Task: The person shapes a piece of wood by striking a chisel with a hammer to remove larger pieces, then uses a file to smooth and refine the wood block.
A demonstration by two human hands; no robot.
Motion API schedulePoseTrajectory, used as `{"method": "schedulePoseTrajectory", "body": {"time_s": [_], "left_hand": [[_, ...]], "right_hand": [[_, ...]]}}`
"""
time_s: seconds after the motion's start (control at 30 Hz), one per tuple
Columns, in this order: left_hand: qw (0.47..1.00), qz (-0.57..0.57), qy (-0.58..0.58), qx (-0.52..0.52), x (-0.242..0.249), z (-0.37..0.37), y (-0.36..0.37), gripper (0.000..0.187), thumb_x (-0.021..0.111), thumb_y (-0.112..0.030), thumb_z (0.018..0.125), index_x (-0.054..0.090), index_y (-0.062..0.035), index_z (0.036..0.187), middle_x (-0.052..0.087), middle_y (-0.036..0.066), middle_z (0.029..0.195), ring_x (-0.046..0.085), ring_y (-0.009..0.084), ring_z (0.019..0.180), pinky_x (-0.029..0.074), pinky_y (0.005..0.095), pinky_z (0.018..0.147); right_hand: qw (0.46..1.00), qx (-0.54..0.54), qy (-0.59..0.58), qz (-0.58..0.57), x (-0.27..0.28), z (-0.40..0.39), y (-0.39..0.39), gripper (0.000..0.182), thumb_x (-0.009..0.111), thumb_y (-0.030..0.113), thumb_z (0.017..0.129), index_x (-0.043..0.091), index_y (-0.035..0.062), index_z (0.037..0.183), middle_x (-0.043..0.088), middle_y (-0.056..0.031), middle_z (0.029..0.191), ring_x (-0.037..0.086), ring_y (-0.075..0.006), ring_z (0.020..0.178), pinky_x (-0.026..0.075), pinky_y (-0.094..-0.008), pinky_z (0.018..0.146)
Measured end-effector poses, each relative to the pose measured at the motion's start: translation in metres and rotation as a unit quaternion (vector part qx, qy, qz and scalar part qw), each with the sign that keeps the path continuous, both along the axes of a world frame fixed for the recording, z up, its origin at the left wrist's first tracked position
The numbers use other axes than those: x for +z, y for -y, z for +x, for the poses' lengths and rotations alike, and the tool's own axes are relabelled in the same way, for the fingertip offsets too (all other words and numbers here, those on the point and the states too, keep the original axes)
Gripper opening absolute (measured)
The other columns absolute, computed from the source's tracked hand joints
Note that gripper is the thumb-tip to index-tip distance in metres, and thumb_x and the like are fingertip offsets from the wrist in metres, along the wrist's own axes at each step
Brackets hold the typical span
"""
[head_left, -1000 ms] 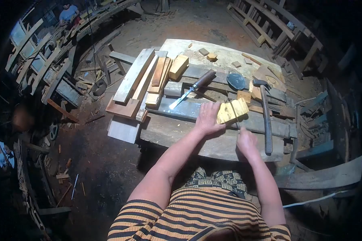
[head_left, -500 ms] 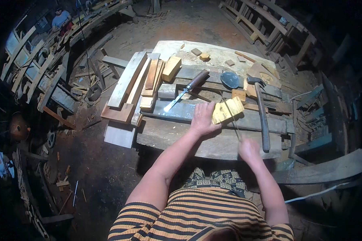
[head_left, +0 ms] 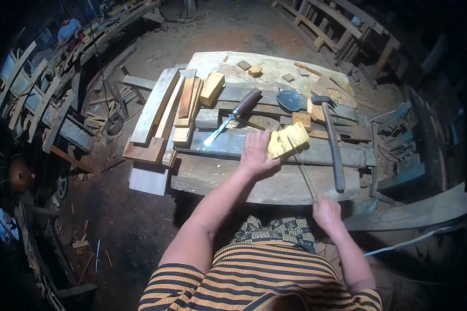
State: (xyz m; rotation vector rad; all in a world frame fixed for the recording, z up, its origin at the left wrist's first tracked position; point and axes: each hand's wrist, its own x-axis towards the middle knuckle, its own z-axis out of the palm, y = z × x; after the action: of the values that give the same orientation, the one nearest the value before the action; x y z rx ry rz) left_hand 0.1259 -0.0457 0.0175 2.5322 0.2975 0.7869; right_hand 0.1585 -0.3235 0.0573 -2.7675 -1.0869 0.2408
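My left hand (head_left: 255,151) is closed on the near-left end of a yellow wood block (head_left: 290,139), which is held on the plank bench. The block's upper surface looks uneven, with notched edges. In my right hand (head_left: 327,211) is a long, thin, dark file (head_left: 305,173), gripped at its near end. Its far tip lies across the top of the block. Left of the block rests a wood-handled chisel (head_left: 233,118) with a bright blade. A hammer (head_left: 332,142) lies to the right, and a dark round dish (head_left: 289,100) sits behind the block.
Long boards (head_left: 155,106) are stacked at the bench's left, beside another yellow block (head_left: 212,88). Small wood offcuts (head_left: 255,71) lie on the pale slab (head_left: 213,61) at the back. Timber racks stand on both sides. Another person (head_left: 68,31) is at the far left.
My right hand has pulled the file back toward me and slightly right, so less of it crosses the block. My left hand keeps its hold. The whole view has shifted slightly.
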Motion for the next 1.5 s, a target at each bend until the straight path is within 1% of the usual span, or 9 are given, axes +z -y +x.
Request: {"method": "schedulePoseTrajectory", "body": {"time_s": [0.03, 0.23, 0.5, 0.6, 0.83, 0.97, 1.13, 1.37, 1.5], "left_hand": [[1.000, 0.003, 0.010, 0.002, 0.002, 0.001, 0.000, 0.075, 0.074, -0.034, 0.053, 0.043, -0.0049, 0.114, 0.046, 0.016, 0.093, 0.044, 0.0342, 0.089, 0.036, 0.0437, 0.081], [1.000, 0.005, 0.008, 0.007, 0.001, 0.001, 0.001, 0.074, 0.074, -0.033, 0.052, 0.044, -0.0050, 0.113, 0.047, 0.016, 0.091, 0.045, 0.0341, 0.087, 0.036, 0.0440, 0.080], [1.000, -0.002, 0.020, 0.012, 0.000, 0.002, -0.001, 0.075, 0.074, -0.033, 0.054, 0.043, -0.0054, 0.115, 0.047, 0.016, 0.093, 0.044, 0.0352, 0.089, 0.035, 0.0441, 0.081], [1.000, -0.017, 0.003, 0.001, 0.001, 0.001, -0.001, 0.075, 0.074, -0.033, 0.054, 0.042, -0.0052, 0.116, 0.046, 0.017, 0.095, 0.044, 0.0353, 0.090, 0.035, 0.0442, 0.082], [1.000, 0.005, 0.023, 0.005, -0.005, 0.001, -0.001, 0.076, 0.074, -0.035, 0.054, 0.043, -0.0049, 0.116, 0.047, 0.017, 0.095, 0.044, 0.0351, 0.090, 0.035, 0.0443, 0.081], [1.000, -0.004, -0.003, 0.006, 0.001, 0.000, 0.001, 0.074, 0.074, -0.035, 0.054, 0.042, -0.0055, 0.113, 0.045, 0.016, 0.093, 0.043, 0.0352, 0.090, 0.034, 0.0444, 0.083], [1.000, -0.011, -0.007, 0.001, 0.001, 0.000, -0.002, 0.080, 0.075, -0.034, 0.053, 0.040, -0.0049, 0.119, 0.046, 0.017, 0.098, 0.044, 0.0356, 0.092, 0.035, 0.0446, 0.084], [1.000, -0.008, 0.011, 0.000, -0.001, 0.000, 0.000, 0.078, 0.074, -0.034, 0.053, 0.041, -0.0046, 0.117, 0.045, 0.017, 0.096, 0.044, 0.0352, 0.092, 0.035, 0.0448, 0.084], [0.999, -0.003, 0.033, 0.003, -0.004, 0.001, 0.001, 0.075, 0.073, -0.035, 0.053, 0.042, -0.0052, 0.114, 0.045, 0.016, 0.093, 0.044, 0.0346, 0.090, 0.035, 0.0441, 0.083]], "right_hand": [[0.999, 0.014, 0.005, -0.030, 0.002, 0.008, -0.013, 0.012, 0.048, 0.009, 0.079, 0.054, -0.0002, 0.082, 0.061, -0.0245, 0.071, 0.061, -0.0409, 0.068, 0.048, -0.0514, 0.065], [0.998, 0.023, 0.026, 0.050, -0.013, 0.051, -0.093, 0.016, 0.045, 0.010, 0.079, 0.055, 0.0002, 0.085, 0.062, -0.0249, 0.074, 0.062, -0.0411, 0.074, 0.048, -0.0506, 0.068], [0.999, -0.028, -0.021, -0.026, -0.009, -0.007, 0.011, 0.015, 0.049, 0.014, 0.081, 0.053, -0.0006, 0.085, 0.061, -0.0242, 0.070, 0.061, -0.0418, 0.067, 0.047, -0.0522, 0.065], [1.000, -0.013, -0.008, -0.024, -0.004, -0.007, 0.006, 0.014, 0.049, 0.013, 0.081, 0.052, -0.0004, 0.085, 0.061, -0.0239, 0.069, 0.060, -0.0423, 0.066, 0.047, -0.0526, 0.065], [0.999, 0.006, 0.013, 0.034, -0.011, 0.042, -0.089, 0.019, 0.042, 0.014, 0.084, 0.053, -0.0003, 0.090, 0.062, -0.0250, 0.075, 0.061, -0.0426, 0.075, 0.046, -0.0528, 0.069], [0.999, 0.012, 0.038, 0.008, -0.026, 0.024, -0.038, 0.017, 0.047, 0.015, 0.082, 0.051, -0.0005, 0.087, 0.062, -0.0251, 0.074, 0.061, -0.0419, 0.072, 0.046, -0.0543, 0.066], [0.999, -0.035, -0.032, -0.026, -0.009, -0.017, 0.014, 0.014, 0.050, 0.013, 0.080, 0.052, 0.0003, 0.085, 0.060, -0.0243, 0.068, 0.061, -0.0417, 0.068, 0.048, -0.0518, 0.065], [0.997, -0.004, 0.011, 0.078, -0.017, 0.039, -0.084, 0.018, 0.045, 0.014, 0.083, 0.056, -0.0004, 0.085, 0.062, -0.0248, 0.077, 0.061, -0.0431, 0.076, 0.046, -0.0540, 0.071], [0.999, 0.000, 0.024, 0.048, -0.014, 0.039, -0.078, 0.017, 0.045, 0.012, 0.082, 0.054, -0.0005, 0.086, 0.062, -0.0240, 0.077, 0.061, -0.0420, 0.075, 0.047, -0.0522, 0.069]]}}
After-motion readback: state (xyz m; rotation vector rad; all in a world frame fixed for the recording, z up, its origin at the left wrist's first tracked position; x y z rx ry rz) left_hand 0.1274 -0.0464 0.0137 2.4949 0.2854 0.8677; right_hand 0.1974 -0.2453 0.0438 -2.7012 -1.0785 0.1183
